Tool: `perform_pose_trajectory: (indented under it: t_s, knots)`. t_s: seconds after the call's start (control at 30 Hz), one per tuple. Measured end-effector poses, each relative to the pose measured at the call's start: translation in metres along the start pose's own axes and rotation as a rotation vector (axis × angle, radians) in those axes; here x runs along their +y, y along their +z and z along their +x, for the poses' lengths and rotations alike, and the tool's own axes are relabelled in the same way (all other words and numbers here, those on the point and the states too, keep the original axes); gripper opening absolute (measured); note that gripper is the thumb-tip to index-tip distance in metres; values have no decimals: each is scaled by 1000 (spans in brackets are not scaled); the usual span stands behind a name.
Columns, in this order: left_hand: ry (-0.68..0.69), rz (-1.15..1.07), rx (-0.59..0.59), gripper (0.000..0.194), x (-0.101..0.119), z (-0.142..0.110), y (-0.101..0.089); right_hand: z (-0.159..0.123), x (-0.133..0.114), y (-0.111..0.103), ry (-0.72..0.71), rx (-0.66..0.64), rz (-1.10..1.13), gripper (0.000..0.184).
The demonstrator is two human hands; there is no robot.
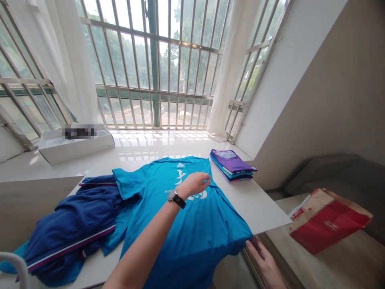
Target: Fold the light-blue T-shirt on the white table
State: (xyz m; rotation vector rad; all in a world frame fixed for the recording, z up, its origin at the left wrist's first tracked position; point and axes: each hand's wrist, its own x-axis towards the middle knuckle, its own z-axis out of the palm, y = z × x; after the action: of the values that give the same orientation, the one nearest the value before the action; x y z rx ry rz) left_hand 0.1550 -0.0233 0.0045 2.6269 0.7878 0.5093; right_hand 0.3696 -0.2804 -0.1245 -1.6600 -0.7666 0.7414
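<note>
A bright blue T-shirt (180, 228) with white lettering lies spread over the white ledge, its lower part hanging past the near edge. My left hand (195, 184), with a watch on the wrist, reaches across the shirt and pinches its cloth near the right side, where creases run from the fingers. At the lower right, my right hand (266, 263) has its fingers at the shirt's outer corner and grips that edge; part of the fingers is hidden by the cloth.
Dark blue clothing (75, 224) with striped trim lies heaped on the left. A folded clothes stack (233, 164) sits behind the shirt's right side. Further off are a white box (76, 150) and barred window. A red-and-tan paper bag (331, 224) stands at right.
</note>
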Motion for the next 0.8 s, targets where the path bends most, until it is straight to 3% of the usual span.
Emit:
perform_pose_trajectory:
  t_s: [0.13, 0.27, 0.4, 0.57, 0.7, 0.8]
  knots:
    - [103, 88, -88, 23, 32, 2, 35, 4, -6, -9, -9, -119, -108, 47]
    - [100, 139, -94, 25, 41, -2, 57, 2, -23, -16, -48, -80, -72, 48]
    - [98, 179, -66, 23, 36, -6, 61, -4, -55, -16, -95, 35, -54, 47]
    - [122, 215, -16, 23, 34, -9, 65, -7, -99, -16, -225, 87, -304, 46]
    - [148, 245, 10, 24, 34, -10, 75, -8, -124, -13, -359, 29, -478, 45]
    - [168, 234, 17, 25, 30, -10, 83, -17, -130, -6, -503, -117, -578, 31]
